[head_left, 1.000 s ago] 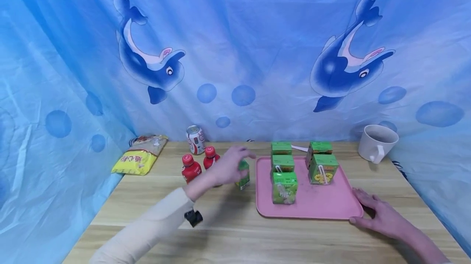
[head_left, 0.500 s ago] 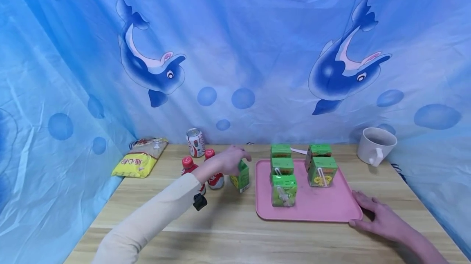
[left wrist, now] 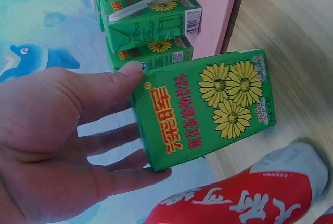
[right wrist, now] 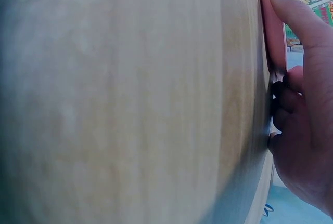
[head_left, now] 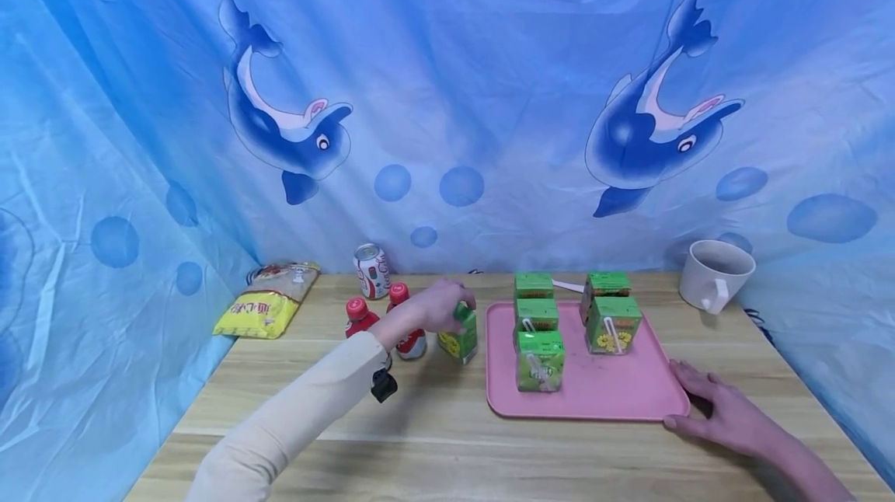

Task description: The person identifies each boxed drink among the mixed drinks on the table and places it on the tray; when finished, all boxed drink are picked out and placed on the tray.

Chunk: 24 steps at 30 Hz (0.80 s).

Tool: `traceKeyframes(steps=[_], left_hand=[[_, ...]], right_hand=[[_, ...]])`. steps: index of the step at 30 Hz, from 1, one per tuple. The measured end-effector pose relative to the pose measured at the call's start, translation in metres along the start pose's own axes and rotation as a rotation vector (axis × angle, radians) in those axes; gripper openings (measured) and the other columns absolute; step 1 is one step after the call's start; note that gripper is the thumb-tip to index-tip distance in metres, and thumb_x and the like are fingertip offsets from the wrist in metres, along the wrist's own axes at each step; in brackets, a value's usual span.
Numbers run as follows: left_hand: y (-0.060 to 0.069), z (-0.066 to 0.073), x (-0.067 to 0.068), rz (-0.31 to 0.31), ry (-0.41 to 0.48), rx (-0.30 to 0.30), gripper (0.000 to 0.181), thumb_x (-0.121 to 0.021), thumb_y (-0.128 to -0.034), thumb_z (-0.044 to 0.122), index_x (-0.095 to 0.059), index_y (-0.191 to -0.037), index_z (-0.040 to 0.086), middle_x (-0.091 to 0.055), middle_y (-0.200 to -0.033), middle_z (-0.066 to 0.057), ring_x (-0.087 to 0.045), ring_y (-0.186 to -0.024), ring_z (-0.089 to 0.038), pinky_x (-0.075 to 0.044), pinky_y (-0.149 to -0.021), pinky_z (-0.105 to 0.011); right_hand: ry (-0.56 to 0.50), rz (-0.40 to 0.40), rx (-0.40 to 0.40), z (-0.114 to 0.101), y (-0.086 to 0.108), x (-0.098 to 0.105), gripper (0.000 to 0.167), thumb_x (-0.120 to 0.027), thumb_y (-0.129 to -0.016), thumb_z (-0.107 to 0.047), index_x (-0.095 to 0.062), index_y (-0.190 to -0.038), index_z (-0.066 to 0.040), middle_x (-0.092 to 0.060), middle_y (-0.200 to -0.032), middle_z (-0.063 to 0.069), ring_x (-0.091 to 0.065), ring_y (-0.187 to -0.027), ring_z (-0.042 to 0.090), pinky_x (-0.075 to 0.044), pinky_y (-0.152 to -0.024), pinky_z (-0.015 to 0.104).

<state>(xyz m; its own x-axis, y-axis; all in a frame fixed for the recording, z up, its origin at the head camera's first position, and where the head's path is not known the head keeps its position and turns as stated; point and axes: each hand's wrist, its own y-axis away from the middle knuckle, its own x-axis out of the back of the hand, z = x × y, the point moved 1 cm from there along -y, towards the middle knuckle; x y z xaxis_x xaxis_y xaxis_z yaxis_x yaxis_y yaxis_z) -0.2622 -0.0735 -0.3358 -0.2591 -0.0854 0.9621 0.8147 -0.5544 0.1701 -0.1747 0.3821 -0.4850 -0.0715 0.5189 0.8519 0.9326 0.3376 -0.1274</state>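
A green drink carton point(head_left: 454, 345) with yellow flowers stands on the table, left of the pink tray point(head_left: 594, 397). My left hand point(head_left: 442, 306) pinches it near the top; in the left wrist view, the thumb and fingers lie at opposite sides of the carton point(left wrist: 208, 112). Several similar cartons stand on or at the tray in two rows, such as the front one point(head_left: 540, 362). My right hand point(head_left: 730, 415) grips the tray's front right corner. In the right wrist view, its thumb touches the pink rim point(right wrist: 276, 39), with the other fingers curled at the edge, partly hidden.
Two red-capped bottles stand close left of the carton, one red bottle point(head_left: 411, 343) partly behind my forearm. A soda can point(head_left: 372, 273) and a yellow snack bag point(head_left: 260, 304) are farther left. A white mug point(head_left: 716, 277) stands back right. Behind the tray lies a white utensil point(head_left: 569, 285).
My left hand has come down onto the carton left of the tray and taken hold of it. The carton has turned slightly. My right hand stays at the tray corner.
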Motion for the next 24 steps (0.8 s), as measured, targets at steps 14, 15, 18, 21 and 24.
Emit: traceKeyframes(steps=[14,15,18,21,24], left_hand=[[-0.004,-0.007,-0.009,0.075,0.099,-0.01,0.05,-0.084,-0.0818,0.015,-0.065,-0.127,0.004,-0.064,-0.123,-0.012,-0.058,-0.115,-0.03,-0.05,-0.097,-0.042],[-0.004,-0.007,-0.009,0.082,0.101,-0.007,0.05,-0.085,-0.0803,0.012,-0.065,-0.126,0.004,-0.064,-0.122,-0.012,-0.058,-0.114,-0.03,-0.05,-0.096,-0.041],[-0.004,-0.008,-0.011,0.1,0.102,0.001,0.051,-0.085,-0.0769,0.004,-0.066,-0.124,0.005,-0.065,-0.12,-0.012,-0.059,-0.111,-0.029,-0.052,-0.093,-0.039],[-0.005,-0.009,-0.013,0.113,0.097,0.003,0.05,-0.085,-0.0766,0.003,-0.067,-0.123,0.007,-0.065,-0.118,-0.011,-0.06,-0.109,-0.028,-0.053,-0.091,-0.037],[-0.005,-0.01,-0.014,0.122,0.109,-0.006,0.048,-0.084,-0.0771,0.004,-0.067,-0.122,0.006,-0.066,-0.117,-0.011,-0.06,-0.108,-0.027,-0.054,-0.09,-0.037]], right_hand=[[0.031,0.016,0.013,-0.001,0.002,-0.001,0.089,-0.08,-0.082,-0.045,-0.046,-0.141,0.012,-0.043,-0.144,0.034,-0.04,-0.129,0.055,-0.024,-0.111,0.063],[0.036,0.016,0.017,-0.001,0.002,-0.001,0.088,-0.08,-0.082,-0.044,-0.046,-0.141,0.012,-0.044,-0.143,0.034,-0.04,-0.129,0.055,-0.025,-0.111,0.063],[0.045,0.016,0.019,-0.001,0.001,0.0,0.088,-0.081,-0.081,-0.043,-0.047,-0.141,0.012,-0.044,-0.143,0.034,-0.041,-0.129,0.055,-0.028,-0.108,0.065],[0.043,0.017,0.031,-0.002,0.001,0.0,0.088,-0.082,-0.08,-0.042,-0.047,-0.139,0.014,-0.044,-0.141,0.036,-0.041,-0.128,0.056,-0.032,-0.097,0.072],[0.034,0.016,0.02,-0.001,0.001,0.0,0.088,-0.081,-0.081,-0.043,-0.047,-0.14,0.013,-0.044,-0.142,0.035,-0.04,-0.129,0.056,-0.03,-0.099,0.073]])
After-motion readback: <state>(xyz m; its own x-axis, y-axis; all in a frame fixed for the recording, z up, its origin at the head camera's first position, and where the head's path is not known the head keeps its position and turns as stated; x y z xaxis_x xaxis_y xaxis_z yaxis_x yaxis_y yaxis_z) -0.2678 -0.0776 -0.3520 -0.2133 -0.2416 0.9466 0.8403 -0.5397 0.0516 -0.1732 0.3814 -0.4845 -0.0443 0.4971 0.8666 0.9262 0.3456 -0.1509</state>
